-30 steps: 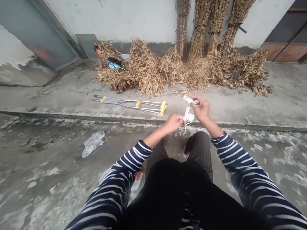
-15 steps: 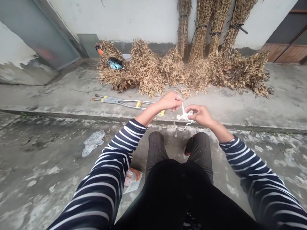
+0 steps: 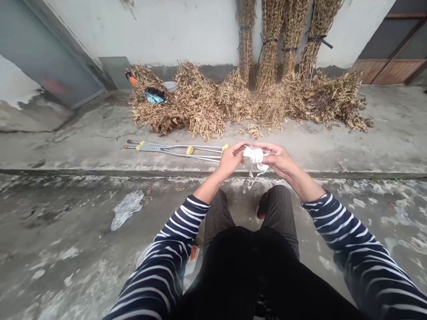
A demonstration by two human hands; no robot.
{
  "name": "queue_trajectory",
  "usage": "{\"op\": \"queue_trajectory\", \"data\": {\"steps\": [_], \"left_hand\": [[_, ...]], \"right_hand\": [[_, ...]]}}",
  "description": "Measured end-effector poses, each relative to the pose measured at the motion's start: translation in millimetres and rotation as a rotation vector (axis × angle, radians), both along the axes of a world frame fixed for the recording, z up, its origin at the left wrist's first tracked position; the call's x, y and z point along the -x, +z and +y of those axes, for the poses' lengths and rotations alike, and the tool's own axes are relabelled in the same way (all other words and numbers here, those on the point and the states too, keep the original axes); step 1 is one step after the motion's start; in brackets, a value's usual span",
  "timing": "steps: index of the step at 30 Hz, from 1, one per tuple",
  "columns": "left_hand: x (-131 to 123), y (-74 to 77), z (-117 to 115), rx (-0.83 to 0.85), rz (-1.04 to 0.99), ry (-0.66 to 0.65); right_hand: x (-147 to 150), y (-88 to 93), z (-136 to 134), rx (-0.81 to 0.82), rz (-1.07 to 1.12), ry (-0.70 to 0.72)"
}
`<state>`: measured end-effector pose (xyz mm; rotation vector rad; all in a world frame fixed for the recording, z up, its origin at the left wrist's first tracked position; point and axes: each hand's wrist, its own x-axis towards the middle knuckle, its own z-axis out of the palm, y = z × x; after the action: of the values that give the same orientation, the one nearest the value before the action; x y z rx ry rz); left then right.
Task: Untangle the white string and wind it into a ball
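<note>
Between my two hands, above the edge of the concrete step, is a bundle of white cord wound round its middle. My right hand grips its right side between thumb and fingers. On the other side my left hand closes its fingers and thumb about the bundle's left end. A loose tail of the cord hangs below, towards my knees. Just behind my left hand lies a pair of metal crutches with yellow pads, partly covered by that hand.
Dried plant stalks are heaped along the wall, with tied upright bundles behind. A step edge crosses in front of me. A clear plastic bag lies on the lower ground to the left. A bowl sits among the stalks.
My left hand has come down from pulling a strand upward and now holds the bundle's left end. The bundle is raised slightly, and the view has shifted a little.
</note>
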<state>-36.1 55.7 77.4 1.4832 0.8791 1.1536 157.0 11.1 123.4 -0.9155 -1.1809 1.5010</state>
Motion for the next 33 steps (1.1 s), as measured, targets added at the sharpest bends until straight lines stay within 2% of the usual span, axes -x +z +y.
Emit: {"op": "queue_trajectory", "data": {"steps": [2,3,7,9,11,14,16,19,22,24,30,33], "left_hand": [[-5.9,1.7,-11.9,0.062,-0.138,-0.123],[-9.2,1.8,-15.6,0.09,-0.185,-0.144],[-20.1,-4.3,-16.4,0.147,-0.21,-0.077],[-22.3,-7.8,-14.7,0.157,-0.14,-0.072],[-22.5,-9.5,-16.6,0.11,0.012,-0.025],[-19.8,-9.2,-25.9,-0.066,0.299,0.106],[-16.8,-8.2,-32.5,-0.167,0.368,0.092],[-12.3,-6.2,-37.6,-0.159,0.289,-0.065],[-9.5,-3.2,-36.7,0.02,0.15,-0.219],[-9.1,-0.9,-34.1,0.087,0.069,-0.267],[-13.7,3.9,-23.3,0.016,0.031,-0.143],[-14.6,5.7,-22.5,0.064,-0.1,-0.165]], "right_hand": [[-0.8,0.5,0.9,-0.016,-0.032,-0.006],[-1.0,1.1,0.9,-0.019,-0.044,-0.01],[-1.6,4.8,-1.4,0.022,-0.072,-0.029],[-1.8,6.4,-3.4,0.046,-0.065,-0.044],[-1.5,7.4,-5.3,0.065,-0.048,-0.053],[0.5,7.3,-6.8,0.073,-0.017,-0.077],[2.5,6.3,-6.1,0.05,-0.01,-0.116],[5.1,2.9,-2.6,-0.015,-0.044,-0.194],[5.5,-1.2,1.2,-0.068,-0.08,-0.254],[4.7,-2.6,2.5,-0.077,-0.092,-0.249],[1.7,2.4,1.5,-0.057,-0.05,-0.196],[-2.3,4.1,2.4,-0.001,-0.03,-0.159]]}}
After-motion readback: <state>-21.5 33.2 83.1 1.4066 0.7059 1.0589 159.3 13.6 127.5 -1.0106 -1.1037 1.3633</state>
